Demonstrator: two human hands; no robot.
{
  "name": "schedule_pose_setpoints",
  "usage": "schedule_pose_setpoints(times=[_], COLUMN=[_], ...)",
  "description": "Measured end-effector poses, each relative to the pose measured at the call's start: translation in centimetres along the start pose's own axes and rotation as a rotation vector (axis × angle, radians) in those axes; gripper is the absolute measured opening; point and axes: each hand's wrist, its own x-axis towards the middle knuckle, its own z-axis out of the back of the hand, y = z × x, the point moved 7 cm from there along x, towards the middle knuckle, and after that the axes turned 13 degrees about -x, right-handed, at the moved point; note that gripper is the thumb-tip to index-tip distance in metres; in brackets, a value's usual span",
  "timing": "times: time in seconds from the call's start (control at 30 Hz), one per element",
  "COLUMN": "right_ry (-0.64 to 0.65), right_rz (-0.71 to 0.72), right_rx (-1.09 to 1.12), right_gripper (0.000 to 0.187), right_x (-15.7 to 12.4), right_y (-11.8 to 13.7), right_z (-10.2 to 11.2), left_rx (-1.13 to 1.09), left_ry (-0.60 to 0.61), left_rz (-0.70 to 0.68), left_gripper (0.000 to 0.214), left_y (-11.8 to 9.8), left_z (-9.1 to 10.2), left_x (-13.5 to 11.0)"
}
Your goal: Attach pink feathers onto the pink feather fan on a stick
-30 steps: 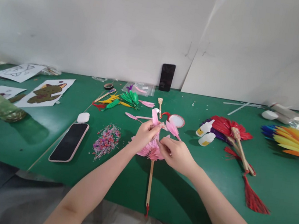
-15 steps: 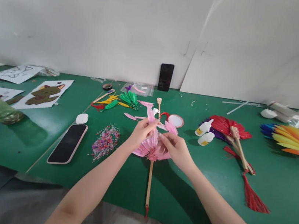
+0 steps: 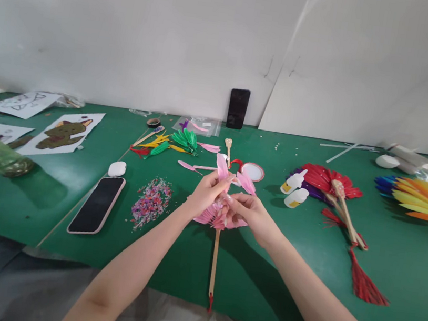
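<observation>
My left hand [image 3: 209, 192] pinches an upright pink feather [image 3: 222, 167] between thumb and fingers. My right hand [image 3: 248, 212] meets it from the right, fingertips closed at the feather's lower end, which is mostly hidden by the fingers. Beneath both hands lies a pink feather fan [image 3: 206, 217], partly covered by them. Its wooden handle [image 3: 214, 264] points towards me and ends in a red cord. Another pink feather [image 3: 246, 182] shows just behind my right hand.
Two glue bottles [image 3: 295, 198] lie to the right, beside a red and purple feather fan [image 3: 321, 178]. On the left are a heap of colourful flakes [image 3: 151, 202] and a phone [image 3: 96, 205]. Green feathers [image 3: 185, 139] and a round white-topped lid [image 3: 252, 172] lie farther back.
My right hand has moved slightly left, so its fingertips now meet my left hand. The held feather has shifted a little to the right and lower.
</observation>
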Motion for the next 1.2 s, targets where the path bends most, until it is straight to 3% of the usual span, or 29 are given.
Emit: schedule_pose_setpoints(times=[0.37,0.63,0.9,1.2], right_ry=[0.052,-0.049,-0.155,0.045], right_rz=[0.152,0.238,0.204,0.065], right_rx=[-0.073,-0.142,-0.063,0.121], right_gripper=[0.035,0.036,0.037,0.029], right_x=[-0.3,-0.6,-0.4,-0.3], right_y=[1.0,1.7,1.5,0.4], right_z=[-0.6,-0.6,0.3,-0.2], left_rx=[-0.120,-0.224,-0.205,-0.144], left_ry=[0.095,0.074,0.057,0.005], left_rz=[0.067,0.000,-0.082,-0.054], left_gripper=[0.031,0.025,0.029,0.033], left_y=[0.5,0.5,0.0,0.2], left_z=[-0.5,-0.6,-0.9,-0.2], left_x=[-0.2,-0.2,-0.4,-0.2])
